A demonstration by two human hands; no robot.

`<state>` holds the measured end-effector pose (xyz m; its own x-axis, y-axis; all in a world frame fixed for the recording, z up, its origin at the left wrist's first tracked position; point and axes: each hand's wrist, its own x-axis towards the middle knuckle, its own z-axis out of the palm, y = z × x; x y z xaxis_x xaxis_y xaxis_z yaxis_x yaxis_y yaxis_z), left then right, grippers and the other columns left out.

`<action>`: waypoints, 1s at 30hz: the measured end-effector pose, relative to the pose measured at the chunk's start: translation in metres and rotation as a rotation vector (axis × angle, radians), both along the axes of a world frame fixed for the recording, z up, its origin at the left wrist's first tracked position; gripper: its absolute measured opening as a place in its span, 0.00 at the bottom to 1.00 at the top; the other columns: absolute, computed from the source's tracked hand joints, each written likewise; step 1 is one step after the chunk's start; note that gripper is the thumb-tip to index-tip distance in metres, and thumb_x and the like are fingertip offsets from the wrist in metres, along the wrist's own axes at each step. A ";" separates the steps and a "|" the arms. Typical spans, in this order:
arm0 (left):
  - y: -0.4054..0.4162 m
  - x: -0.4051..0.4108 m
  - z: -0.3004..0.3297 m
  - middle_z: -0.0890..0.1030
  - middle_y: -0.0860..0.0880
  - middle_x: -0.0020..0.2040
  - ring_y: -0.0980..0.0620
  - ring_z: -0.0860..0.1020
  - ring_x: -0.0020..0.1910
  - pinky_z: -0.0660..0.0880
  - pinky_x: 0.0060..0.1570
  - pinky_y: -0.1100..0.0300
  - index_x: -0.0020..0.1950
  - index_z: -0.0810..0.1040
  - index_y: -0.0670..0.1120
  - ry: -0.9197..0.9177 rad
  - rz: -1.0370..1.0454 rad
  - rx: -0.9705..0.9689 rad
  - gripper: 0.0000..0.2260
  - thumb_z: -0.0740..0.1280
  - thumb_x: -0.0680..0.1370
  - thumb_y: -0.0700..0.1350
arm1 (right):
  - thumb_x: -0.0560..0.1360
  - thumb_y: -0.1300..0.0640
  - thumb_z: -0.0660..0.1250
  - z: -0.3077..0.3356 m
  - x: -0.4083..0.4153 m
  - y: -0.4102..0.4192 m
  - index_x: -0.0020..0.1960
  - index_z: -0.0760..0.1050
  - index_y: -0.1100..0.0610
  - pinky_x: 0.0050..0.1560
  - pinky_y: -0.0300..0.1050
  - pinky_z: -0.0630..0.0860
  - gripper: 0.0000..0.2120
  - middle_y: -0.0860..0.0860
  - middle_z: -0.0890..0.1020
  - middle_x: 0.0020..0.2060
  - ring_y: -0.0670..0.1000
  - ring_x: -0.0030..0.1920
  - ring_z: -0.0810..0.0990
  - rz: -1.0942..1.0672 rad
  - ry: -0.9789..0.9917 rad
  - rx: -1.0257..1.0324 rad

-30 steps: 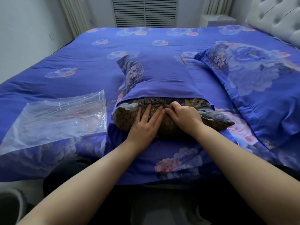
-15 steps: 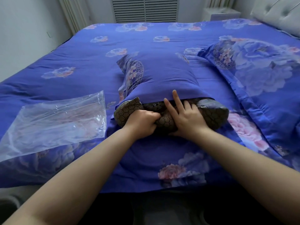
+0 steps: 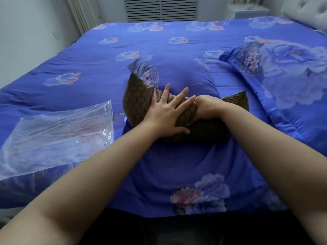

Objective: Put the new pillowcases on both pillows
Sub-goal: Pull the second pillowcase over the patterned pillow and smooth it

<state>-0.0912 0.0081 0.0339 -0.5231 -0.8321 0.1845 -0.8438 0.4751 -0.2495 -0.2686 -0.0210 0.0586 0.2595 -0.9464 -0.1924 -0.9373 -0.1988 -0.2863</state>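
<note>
Clearly the brown pillow (image 3: 139,103) is soft and bulky, buckling where the left hand (image 3: 166,115) presses flat with spread fingers and the right hand (image 3: 207,107) grips its folded middle, half inside the blue pillowcase (image 3: 184,76).

Count: 2 pillows – one brown pillow (image 3: 139,103) half inside a blue pillowcase (image 3: 184,76), one cased pillow (image 3: 286,71) to the right. So 2 pillowcases visible, both blue floral. 1 clear plastic bag (image 3: 56,135) on the left. 1 duvet (image 3: 123,50) covering the bed. 2 hands: left hand (image 3: 165,114), right hand (image 3: 208,107). 1 vent grille (image 3: 161,8) on the far wall. 1 tufted headboard (image 3: 307,13), top right corner. 1 white unit (image 3: 247,11) beside it, too blurred to identify.
</note>
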 end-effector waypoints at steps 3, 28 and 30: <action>-0.035 -0.006 0.000 0.49 0.56 0.78 0.36 0.54 0.75 0.55 0.68 0.35 0.73 0.40 0.67 0.017 -0.008 0.104 0.36 0.53 0.71 0.73 | 0.58 0.37 0.76 -0.006 -0.008 -0.007 0.62 0.72 0.48 0.51 0.46 0.74 0.35 0.48 0.80 0.53 0.53 0.56 0.78 0.017 -0.044 -0.035; -0.061 -0.008 0.003 0.54 0.56 0.77 0.42 0.60 0.73 0.58 0.67 0.38 0.72 0.44 0.70 0.088 0.039 0.272 0.29 0.55 0.75 0.67 | 0.75 0.56 0.57 -0.129 0.016 0.104 0.36 0.72 0.58 0.24 0.42 0.65 0.12 0.51 0.75 0.27 0.53 0.27 0.74 0.012 -0.201 -0.690; -0.060 -0.009 0.005 0.54 0.56 0.77 0.42 0.60 0.73 0.58 0.67 0.37 0.72 0.44 0.70 0.085 0.047 0.268 0.29 0.55 0.75 0.67 | 0.75 0.55 0.55 -0.124 0.023 0.110 0.38 0.72 0.59 0.22 0.41 0.62 0.12 0.52 0.75 0.25 0.54 0.25 0.74 -0.014 -0.247 -0.645</action>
